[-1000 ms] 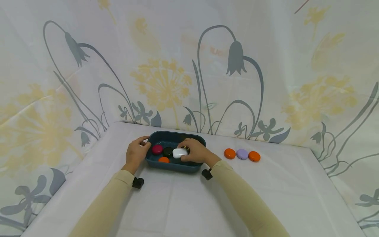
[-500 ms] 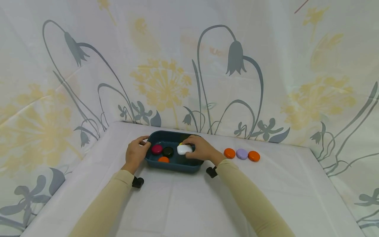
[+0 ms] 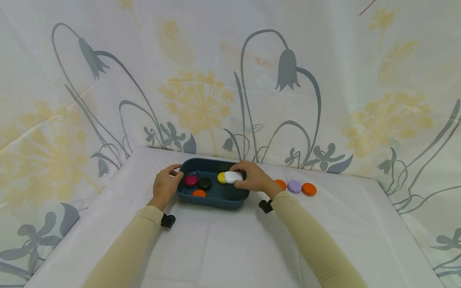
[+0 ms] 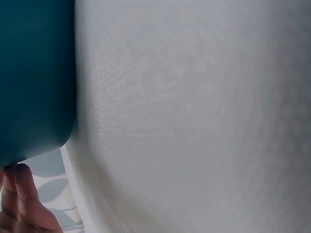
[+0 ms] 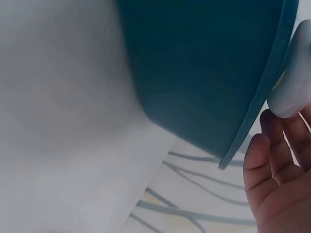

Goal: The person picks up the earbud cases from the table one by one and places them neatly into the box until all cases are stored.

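A dark teal tray (image 3: 212, 203) stands on the white-covered table. My left hand (image 3: 165, 186) is at its left end; in the left wrist view the fingers (image 4: 25, 187) lie fairly straight, tips against the tray's outer wall. My right hand (image 3: 253, 179) pinches a glossy white rounded-oblong piece (image 3: 233, 177) between thumb and fingers, over the tray's right part. In the right wrist view the white piece (image 5: 291, 82) shows above the rim. Inside the tray are glossy round pieces: dark red (image 3: 191, 181), black (image 3: 205, 183), yellow (image 3: 221, 178) and orange (image 3: 199, 193).
To the tray's right, a row of round pieces lies on the table: an orange one (image 3: 281, 184) partly behind my right wrist, a lilac one (image 3: 294, 186) and another orange one (image 3: 309, 189). A flower-printed curtain (image 3: 216, 80) hangs behind the table's far edge.
My right hand has moved right with the white piece, uncovering the yellow piece in the tray. The right wrist now partly covers the nearest orange piece. The left hand keeps its place.
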Motion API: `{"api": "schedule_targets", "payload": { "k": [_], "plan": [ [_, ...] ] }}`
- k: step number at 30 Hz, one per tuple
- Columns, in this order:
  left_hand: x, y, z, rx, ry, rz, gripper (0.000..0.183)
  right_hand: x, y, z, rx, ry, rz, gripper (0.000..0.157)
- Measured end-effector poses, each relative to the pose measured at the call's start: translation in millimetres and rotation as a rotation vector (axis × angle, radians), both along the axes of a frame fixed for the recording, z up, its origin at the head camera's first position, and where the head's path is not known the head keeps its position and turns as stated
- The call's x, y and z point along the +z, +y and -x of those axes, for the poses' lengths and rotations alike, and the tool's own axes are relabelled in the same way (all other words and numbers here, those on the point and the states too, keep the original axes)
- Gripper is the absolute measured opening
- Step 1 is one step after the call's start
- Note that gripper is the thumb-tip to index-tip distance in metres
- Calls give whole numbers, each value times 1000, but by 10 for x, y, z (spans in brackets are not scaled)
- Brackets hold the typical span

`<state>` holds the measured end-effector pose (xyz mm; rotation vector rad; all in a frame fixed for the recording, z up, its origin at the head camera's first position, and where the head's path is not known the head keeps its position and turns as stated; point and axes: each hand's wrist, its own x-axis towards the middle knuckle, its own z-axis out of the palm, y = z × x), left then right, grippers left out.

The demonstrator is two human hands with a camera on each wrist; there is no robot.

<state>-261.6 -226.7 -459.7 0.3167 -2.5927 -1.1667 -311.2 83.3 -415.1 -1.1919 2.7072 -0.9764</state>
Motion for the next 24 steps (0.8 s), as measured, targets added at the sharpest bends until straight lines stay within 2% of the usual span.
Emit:
{"api": "schedule_targets", "payload": {
  "k": [7, 17, 24],
  "plan": [
    [-7, 2, 10, 3, -8, -7, 38, 9, 130, 33, -26, 26, 14, 33],
    [-4, -3, 1, -1, 3, 2, 38, 14, 378, 90, -74, -18, 19, 34],
    [-5, -5, 2, 1, -2, 7, 39, 7, 573, 102, -113, -4, -7, 35]
  ]
}}
